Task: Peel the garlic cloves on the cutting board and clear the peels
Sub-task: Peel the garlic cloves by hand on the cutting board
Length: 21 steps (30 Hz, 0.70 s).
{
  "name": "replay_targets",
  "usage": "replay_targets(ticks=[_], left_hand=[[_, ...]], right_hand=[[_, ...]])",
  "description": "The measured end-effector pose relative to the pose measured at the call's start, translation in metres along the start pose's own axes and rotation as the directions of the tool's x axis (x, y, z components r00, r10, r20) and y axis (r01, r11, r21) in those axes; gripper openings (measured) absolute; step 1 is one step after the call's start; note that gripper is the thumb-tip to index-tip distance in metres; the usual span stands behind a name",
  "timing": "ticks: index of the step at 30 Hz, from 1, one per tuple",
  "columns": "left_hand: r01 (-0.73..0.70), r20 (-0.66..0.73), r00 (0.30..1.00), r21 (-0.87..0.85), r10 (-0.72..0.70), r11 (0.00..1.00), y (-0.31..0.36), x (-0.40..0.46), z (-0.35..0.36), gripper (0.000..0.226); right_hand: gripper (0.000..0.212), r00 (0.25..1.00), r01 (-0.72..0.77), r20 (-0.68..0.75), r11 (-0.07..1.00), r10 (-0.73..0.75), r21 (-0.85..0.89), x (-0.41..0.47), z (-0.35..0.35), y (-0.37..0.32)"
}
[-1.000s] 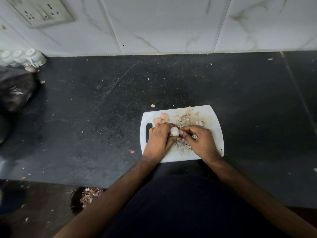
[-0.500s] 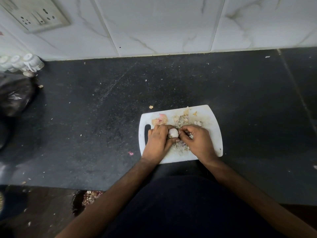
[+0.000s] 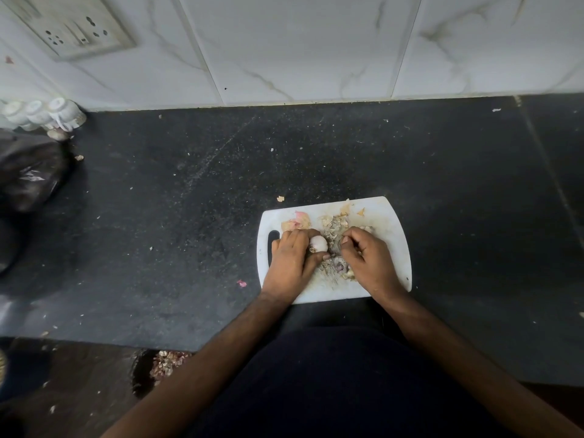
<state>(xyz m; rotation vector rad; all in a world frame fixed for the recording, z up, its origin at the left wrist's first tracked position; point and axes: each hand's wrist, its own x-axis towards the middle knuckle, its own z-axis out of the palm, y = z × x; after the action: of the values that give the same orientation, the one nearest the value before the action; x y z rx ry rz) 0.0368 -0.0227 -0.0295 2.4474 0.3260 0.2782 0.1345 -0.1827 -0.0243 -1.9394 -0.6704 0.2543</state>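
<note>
A white cutting board point(image 3: 392, 222) lies on the black counter, strewn with garlic peels point(image 3: 335, 226) and pinkish skins point(image 3: 297, 221). My left hand point(image 3: 290, 263) grips a whitish garlic clove point(image 3: 317, 243) between fingers and thumb over the board's left half. My right hand point(image 3: 369, 260) hovers just right of the clove, fingers curled, fingertips pinched together on what looks like a small scrap of peel point(image 3: 345, 240). More peels and a purplish piece point(image 3: 338, 267) lie between the two hands.
Black stone counter point(image 3: 189, 216) dotted with peel flecks. A dark plastic bag point(image 3: 28, 172) and small white bottles point(image 3: 47, 113) stand at far left. Tiled wall behind with a socket plate point(image 3: 69, 26). A heap of peels point(image 3: 164, 363) lies below the counter edge.
My right hand has drawn away to the right from the clove, which stays in my left hand. The view shifted slightly.
</note>
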Motion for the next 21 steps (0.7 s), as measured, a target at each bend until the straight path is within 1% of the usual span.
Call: replay_targets(ticks=[5, 8, 12, 15, 18, 21], left_hand=[[0.004, -0.002, 1.0, -0.003, -0.004, 1.0, -0.0011, 0.0003, 0.0012, 0.037], [-0.002, -0.004, 1.0, 0.016, 0.002, 1.0, -0.0019, 0.0001, 0.0016, 0.039], [-0.028, -0.011, 1.0, 0.064, 0.029, 0.998, -0.0032, 0.0003, 0.0029, 0.044], [-0.042, -0.023, 0.999, 0.086, 0.044, 0.995, -0.0041, -0.0004, 0.0041, 0.049], [-0.047, -0.023, 0.999, 0.084, 0.05, 0.995, -0.0045, -0.0012, 0.0045, 0.053], [-0.061, 0.019, 0.998, 0.061, 0.06, 0.996, -0.0046, -0.0008, 0.0045, 0.062]], right_hand=[[0.003, 0.998, -0.002, -0.063, 1.0, 0.004, 0.031, -0.0016, 0.0004, 0.0048], [0.012, 0.998, -0.031, -0.049, 0.998, 0.033, 0.058, -0.0021, 0.0012, 0.0024], [0.011, 0.997, 0.071, 0.028, 0.997, -0.071, 0.025, -0.0013, -0.0001, -0.0003], [0.012, 0.992, 0.104, 0.075, 0.994, -0.105, 0.019, -0.0005, 0.0, -0.0008], [0.012, 0.994, 0.091, 0.066, 0.996, -0.092, 0.022, 0.0002, 0.0002, 0.0002], [0.012, 0.997, 0.075, 0.017, 0.997, -0.075, 0.015, 0.0008, -0.0005, 0.0039]])
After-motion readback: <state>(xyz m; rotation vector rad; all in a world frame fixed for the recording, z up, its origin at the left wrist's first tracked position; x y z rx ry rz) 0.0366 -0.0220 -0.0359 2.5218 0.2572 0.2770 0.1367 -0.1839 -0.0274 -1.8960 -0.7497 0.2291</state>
